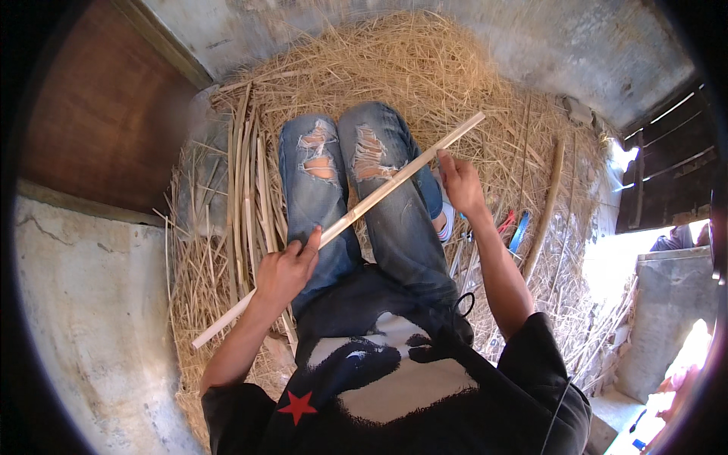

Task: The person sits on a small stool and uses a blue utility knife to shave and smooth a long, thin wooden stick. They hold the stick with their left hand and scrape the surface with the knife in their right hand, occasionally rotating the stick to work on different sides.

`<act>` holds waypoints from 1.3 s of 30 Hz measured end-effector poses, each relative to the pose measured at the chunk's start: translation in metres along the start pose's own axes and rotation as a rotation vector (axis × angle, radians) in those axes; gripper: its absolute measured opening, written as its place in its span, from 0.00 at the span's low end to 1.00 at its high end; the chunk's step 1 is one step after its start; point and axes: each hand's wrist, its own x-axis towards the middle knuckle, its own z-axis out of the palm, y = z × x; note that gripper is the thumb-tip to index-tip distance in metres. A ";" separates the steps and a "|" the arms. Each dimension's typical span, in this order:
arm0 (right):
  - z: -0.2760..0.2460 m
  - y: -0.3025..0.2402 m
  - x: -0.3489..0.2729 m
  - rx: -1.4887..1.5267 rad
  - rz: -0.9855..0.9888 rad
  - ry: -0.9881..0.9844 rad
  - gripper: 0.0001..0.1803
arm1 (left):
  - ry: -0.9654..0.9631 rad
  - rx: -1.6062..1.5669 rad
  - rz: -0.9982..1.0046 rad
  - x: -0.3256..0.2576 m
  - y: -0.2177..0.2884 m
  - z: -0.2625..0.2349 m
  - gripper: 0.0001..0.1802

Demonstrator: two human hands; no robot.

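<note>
A long pale strip of split wood or bamboo (369, 201) lies slantwise across my lap, its far end up to the right and its near end down to the left. My left hand (287, 271) is closed around its lower part, with the index finger stretched along it. Near the upper end, my right hand (459, 180) pinches the strip's edge between thumb and fingers. Both my legs, in torn blue jeans (318, 205), are bent beneath it.
Several similar strips (241, 182) lie in a bundle left of my legs. Dry straw (409, 61) covers the floor. To my right are a tool with red and blue handles (519, 231) and a curved stick (547, 205). Walls (98, 280) and a brown door-like panel (106, 106) stand close by.
</note>
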 end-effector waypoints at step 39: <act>0.007 0.018 0.002 -0.124 -0.117 0.008 0.29 | 0.024 -0.056 -0.031 0.042 0.031 0.010 0.31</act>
